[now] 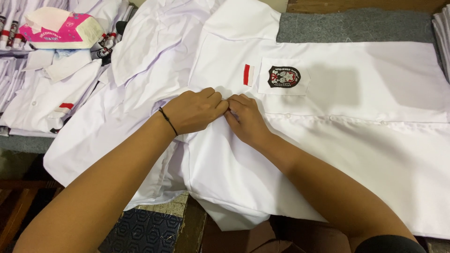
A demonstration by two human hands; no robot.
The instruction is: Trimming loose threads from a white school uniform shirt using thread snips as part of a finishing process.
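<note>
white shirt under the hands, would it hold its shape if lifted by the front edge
Probably not: the white shirt looks thin and creased, and drapes over the table edge. It would likely sag and unfold. It bunches where the left hand and right hand pinch it.

The white shirt (328, 140) runs off the right edge; both hands' fingertips are tucked out of sight at its placket.

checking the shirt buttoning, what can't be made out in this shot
Head view only:
- Fingertips of left hand and right hand: curled under the knuckles, so what they pinch on the white shirt is hidden.
- Shirt's right end: cut off by the frame edge.
- Chest badge: its detail is too small.
</note>
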